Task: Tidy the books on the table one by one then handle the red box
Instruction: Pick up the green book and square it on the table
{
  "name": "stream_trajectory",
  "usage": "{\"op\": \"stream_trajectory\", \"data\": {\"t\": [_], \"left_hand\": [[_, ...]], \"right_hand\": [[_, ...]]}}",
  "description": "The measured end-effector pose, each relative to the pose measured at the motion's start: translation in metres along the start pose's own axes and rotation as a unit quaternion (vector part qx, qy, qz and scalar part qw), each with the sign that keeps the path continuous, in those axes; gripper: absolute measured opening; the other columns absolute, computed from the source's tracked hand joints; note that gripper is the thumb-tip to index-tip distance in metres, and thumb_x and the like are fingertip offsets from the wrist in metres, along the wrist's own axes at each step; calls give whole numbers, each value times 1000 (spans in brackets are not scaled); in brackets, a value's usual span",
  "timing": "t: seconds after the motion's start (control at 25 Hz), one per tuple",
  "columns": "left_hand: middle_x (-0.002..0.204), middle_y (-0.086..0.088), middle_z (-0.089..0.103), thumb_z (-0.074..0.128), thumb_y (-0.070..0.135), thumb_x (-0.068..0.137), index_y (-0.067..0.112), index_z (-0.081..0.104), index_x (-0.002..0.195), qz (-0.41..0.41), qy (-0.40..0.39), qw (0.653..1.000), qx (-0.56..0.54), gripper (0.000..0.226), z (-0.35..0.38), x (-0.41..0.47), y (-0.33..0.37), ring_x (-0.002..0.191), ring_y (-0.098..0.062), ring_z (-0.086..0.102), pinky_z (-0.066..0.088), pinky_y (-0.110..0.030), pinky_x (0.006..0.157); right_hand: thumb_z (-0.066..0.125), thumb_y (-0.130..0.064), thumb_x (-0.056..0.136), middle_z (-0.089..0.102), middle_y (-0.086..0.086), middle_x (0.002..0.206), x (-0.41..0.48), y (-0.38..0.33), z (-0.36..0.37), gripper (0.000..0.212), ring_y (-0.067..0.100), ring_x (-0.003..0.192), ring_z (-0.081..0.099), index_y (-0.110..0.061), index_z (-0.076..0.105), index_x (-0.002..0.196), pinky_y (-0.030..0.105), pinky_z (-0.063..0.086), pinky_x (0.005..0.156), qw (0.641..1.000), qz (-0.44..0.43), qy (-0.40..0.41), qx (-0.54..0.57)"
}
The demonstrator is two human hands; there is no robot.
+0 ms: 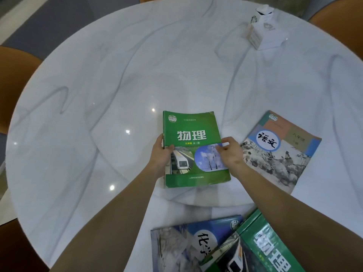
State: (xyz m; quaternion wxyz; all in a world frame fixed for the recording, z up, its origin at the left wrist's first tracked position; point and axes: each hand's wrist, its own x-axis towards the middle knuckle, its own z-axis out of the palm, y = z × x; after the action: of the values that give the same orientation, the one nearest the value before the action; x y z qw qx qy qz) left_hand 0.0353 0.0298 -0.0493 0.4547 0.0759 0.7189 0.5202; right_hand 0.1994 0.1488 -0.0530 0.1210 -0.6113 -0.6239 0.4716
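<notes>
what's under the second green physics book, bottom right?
The green physics book overlaps the right part of a blue chemistry book, both on the marble table. The rest beneath it is covered or out of frame.

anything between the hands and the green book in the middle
No. Both hands are already on the green book: the left hand grips its spine edge and the right hand its right edge. The other books lie off to the sides.
</notes>
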Motion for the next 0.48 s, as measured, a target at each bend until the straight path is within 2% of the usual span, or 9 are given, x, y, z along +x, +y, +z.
{"op": "stream_trajectory", "data": {"t": [0.08,0.16,0.24,0.32,0.48], "left_hand": [[119,-14,64,46,2,97,22,39,137,1,5,999,34,45,2,0,-6,95,-29,65,55,-48,85],[125,-14,63,47,5,96,19,39,136,15,16,995,93,43,4,-2,-8,100,-29,63,53,-43,91],[124,-14,62,51,7,95,12,41,136,44,39,982,182,42,6,-5,-5,96,-25,60,49,-32,87],[123,-15,63,54,8,93,6,46,131,63,71,958,269,39,7,-6,-3,99,-30,62,49,-32,85],[119,-20,61,50,9,91,2,53,122,68,93,904,413,32,4,-12,-2,106,-35,60,50,-39,85]], "right_hand": [[54,-11,93,63,17,90,-1,2,-1,29,23,73,53,-4,53,121,27,41,64,999,-2,3,-34],[53,-11,94,67,23,104,-3,5,-1,29,24,78,55,-4,53,121,27,43,71,998,-4,5,-59],[52,-11,94,66,25,111,-5,7,0,28,29,86,60,-3,53,121,32,49,79,997,-5,6,-80],[51,-9,93,65,24,114,-6,5,0,30,35,100,63,-3,52,122,37,52,89,995,-1,6,-102],[48,-7,92,64,25,115,-13,2,-7,29,37,105,62,-1,56,119,35,50,85,986,-9,7,-167]]}}
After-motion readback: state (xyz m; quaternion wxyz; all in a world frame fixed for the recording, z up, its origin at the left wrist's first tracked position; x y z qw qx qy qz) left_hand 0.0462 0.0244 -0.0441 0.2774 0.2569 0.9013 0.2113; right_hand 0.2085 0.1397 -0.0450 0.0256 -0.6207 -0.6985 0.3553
